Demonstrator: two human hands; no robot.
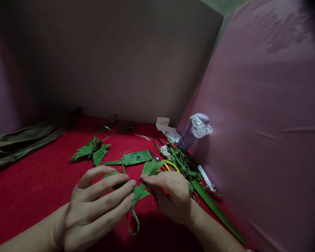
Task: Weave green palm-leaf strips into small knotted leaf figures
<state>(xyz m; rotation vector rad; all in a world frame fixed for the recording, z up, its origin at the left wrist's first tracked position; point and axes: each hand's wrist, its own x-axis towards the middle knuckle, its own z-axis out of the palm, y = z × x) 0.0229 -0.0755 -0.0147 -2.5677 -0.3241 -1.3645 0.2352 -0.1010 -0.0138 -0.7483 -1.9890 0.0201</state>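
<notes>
A green leaf piece point(139, 191) is held up over the near part of the red table point(55, 175), in from the right edge. It is pinched between the thumb and a finger of the right hand point(172, 192). It is touched by the fingertips of the left hand point(94, 206), but whether it is pinched there too cannot be told. A thin loop of leaf point(138, 225) is hung below. By the right edge, a long leaf point(216, 209) and a plastic tube point(206, 178) are laid. Just past the hands, a flat leaf point(131, 158) is seen beside scissors point(170, 165) with yellow handles. A heap of leaf bits point(185, 162) is piled along the right edge. Farther left, a pointed leaf shape point(101, 154) is laid, and long brown leaves point(28, 147) are stretched toward the left edge. A purple bottle point(187, 138), topped with crumpled clear wrap point(199, 126), is set by the right edge. Thin sticks point(143, 137) are laid near the far edge, and white papers point(172, 133) near the far right corner.
</notes>
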